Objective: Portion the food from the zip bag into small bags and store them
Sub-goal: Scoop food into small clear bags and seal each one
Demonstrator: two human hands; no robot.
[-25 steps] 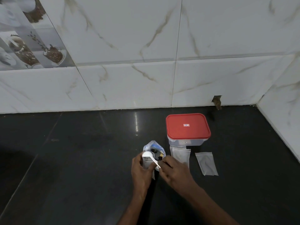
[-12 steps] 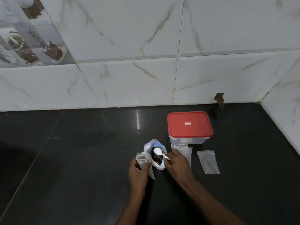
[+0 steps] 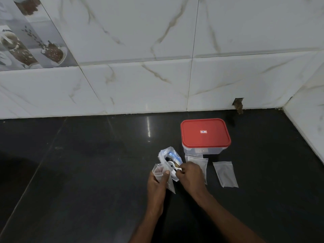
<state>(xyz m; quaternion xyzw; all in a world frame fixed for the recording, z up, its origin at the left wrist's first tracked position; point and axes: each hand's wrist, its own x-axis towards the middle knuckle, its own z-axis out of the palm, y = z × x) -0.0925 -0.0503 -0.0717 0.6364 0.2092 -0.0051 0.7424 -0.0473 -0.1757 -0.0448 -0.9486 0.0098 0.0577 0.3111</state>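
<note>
An open zip bag [image 3: 168,154] with blue print and dark food inside stands on the black counter. My left hand [image 3: 157,185] holds a small clear bag [image 3: 158,172] open, just left of the zip bag. My right hand [image 3: 190,175] grips the handle of a white spoon [image 3: 171,163] whose bowl is inside the zip bag's mouth. Two flat small clear bags lie to the right, the nearer small bag [image 3: 199,163] partly under my right hand and the farther small bag [image 3: 226,173] on its own.
A clear storage box with a shut red lid [image 3: 205,133] stands behind the small bags. White marble wall tiles rise behind and at the right corner. The black counter [image 3: 87,163] stretches away to the left.
The spoon went from over the small bag into the zip bag's mouth. My left hand shifted the small bag a little to the left.
</note>
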